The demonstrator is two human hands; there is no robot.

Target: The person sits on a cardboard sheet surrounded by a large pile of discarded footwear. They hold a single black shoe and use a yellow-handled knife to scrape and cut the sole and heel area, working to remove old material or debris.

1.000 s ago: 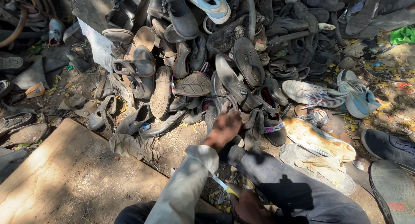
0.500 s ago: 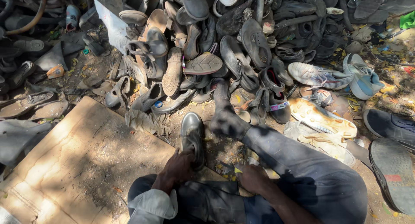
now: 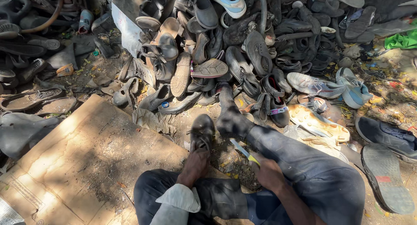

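Note:
My left hand [image 3: 195, 164] grips the heel end of a worn black lace-up shoe [image 3: 202, 130], which lies on the dirt just in front of my knees. Close to the right, my right hand [image 3: 267, 173] is closed around a small knife with a yellow handle and a pale blade [image 3: 241, 150]; the blade points up and left toward the shoe. My right leg in dark trousers [image 3: 304, 164] stretches forward, its dark-socked foot [image 3: 229, 116] resting by the shoe pile.
A big heap of old shoes, sandals and soles [image 3: 234, 47] fills the ground ahead. A flattened cardboard sheet [image 3: 78, 164] lies at left. Pale sneakers [image 3: 317, 84], a tan sole [image 3: 319, 121] and dark shoes [image 3: 386, 136] lie at right.
My left hand reached out to the pile, then drew back with the black shoe, now held near my knees. My right hand has come forward with the knife.

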